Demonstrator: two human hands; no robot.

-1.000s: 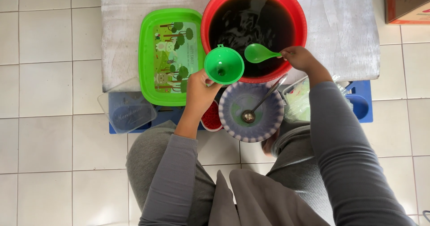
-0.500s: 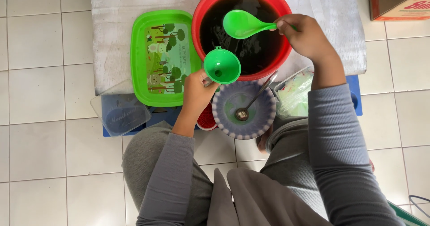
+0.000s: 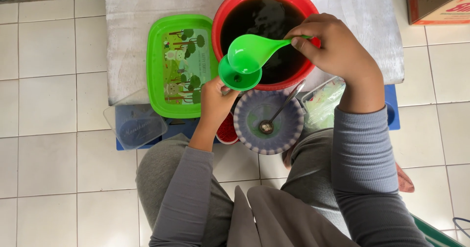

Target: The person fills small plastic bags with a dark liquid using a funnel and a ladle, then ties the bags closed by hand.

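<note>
Two hands work over a red basin (image 3: pixel 230 13) of dark liquid in the head view, the only view there is. The right hand (image 3: pixel 338 49) has its fingers closed on the handle of a green ladle (image 3: pixel 250 52), pinching the thin end just above the basin's right rim. The ladle's long axis runs nearly level across the picture, tilting a little downward to the left: handle toward the right rim, round scoop pointing left and hanging over the lower left part of the basin. It is bright green plastic, glossy, with a deep rounded scoop and a narrow handle. Directly beneath the scoop, at the basin's lower left rim, sits a green funnel (image 3: pixel 234 81) with its wide mouth facing up; the scoop overlaps it, and I cannot tell whether they touch. The left hand (image 3: pixel 216 99) has its fingers curled about the funnel's lower side, gripping it from below. Just below the basin a purple bowl (image 3: pixel 245 129) holds a metal spoon (image 3: pixel 279 112) whose handle slants up to the right, toward the basin. Left of the basin lies a green tray (image 3: pixel 156 56) with a picture of trees, and lower left of that a clear plastic lid (image 3: pixel 134 124). A clear bag (image 3: pixel 323 102) lies at the basin's lower right, and a cardboard box (image 3: pixel 433 2) well to its upper right.
</note>
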